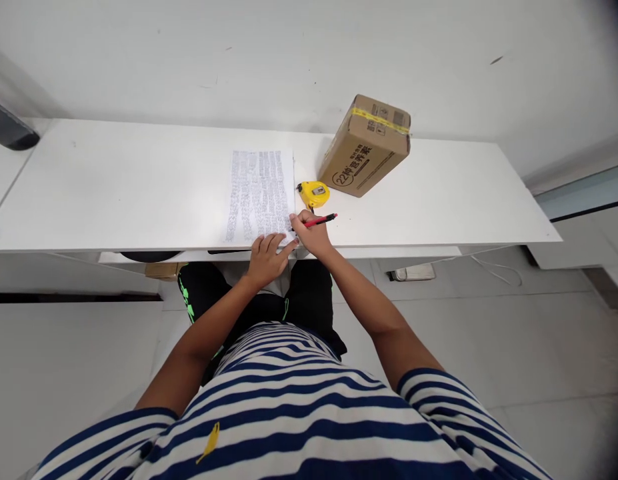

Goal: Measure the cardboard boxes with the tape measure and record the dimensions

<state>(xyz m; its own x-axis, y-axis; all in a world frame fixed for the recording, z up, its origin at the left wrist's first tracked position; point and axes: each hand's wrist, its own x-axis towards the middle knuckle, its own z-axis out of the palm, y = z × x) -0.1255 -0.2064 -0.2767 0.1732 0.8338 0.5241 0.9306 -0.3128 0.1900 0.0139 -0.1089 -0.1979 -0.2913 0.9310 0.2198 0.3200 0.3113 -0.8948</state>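
A sheet of paper (pixel 259 193) covered in columns of dense handwriting lies on the white desk, close to its front edge. My right hand (pixel 311 233) is closed around a red and black pen (pixel 319 221), and it rests at the paper's lower right corner. The pen's writing tip is partly hidden by the fingers. Flat on the bottom edge of the sheet lies my left hand (pixel 269 259), its fingers stretched out and holding nothing. Just beyond my right hand sits a yellow tape measure (pixel 313 193), beside the paper's right edge.
A brown cardboard box (pixel 366 150) with yellow tape stands behind the tape measure, near the wall. A dark object (pixel 11 127) juts in at the far left. Below the desk, a white power strip (pixel 413 273) lies on the tiled floor.
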